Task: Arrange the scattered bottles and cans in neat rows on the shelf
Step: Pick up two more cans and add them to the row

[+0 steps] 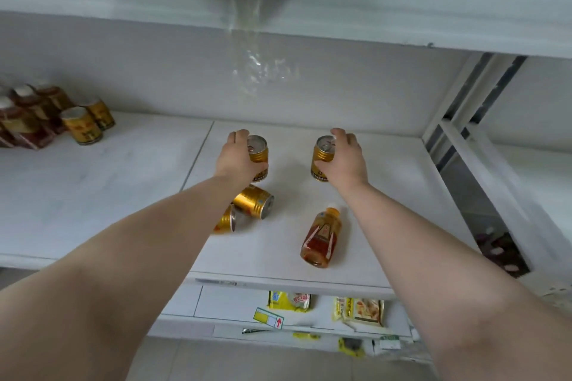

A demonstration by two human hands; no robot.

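Both hands are closed around upright gold cans on the white shelf [356, 226]: the left hand [236, 161] is wrapped round one can [259, 153], the right hand [345, 161] round another can [323, 158]. The two are held level and well apart, probably so that they can be set standing as the start of a row. Nearer the front, a brown bottle [322, 237] is left lying on its side, cap pointing away, beside two toppled cans [253, 201]; one of these is partly hidden by the left forearm. At far left, a standing group of cans and jars [46, 116] is cut off by the frame edge, so its count cannot be told. Labels are too blurred to read.
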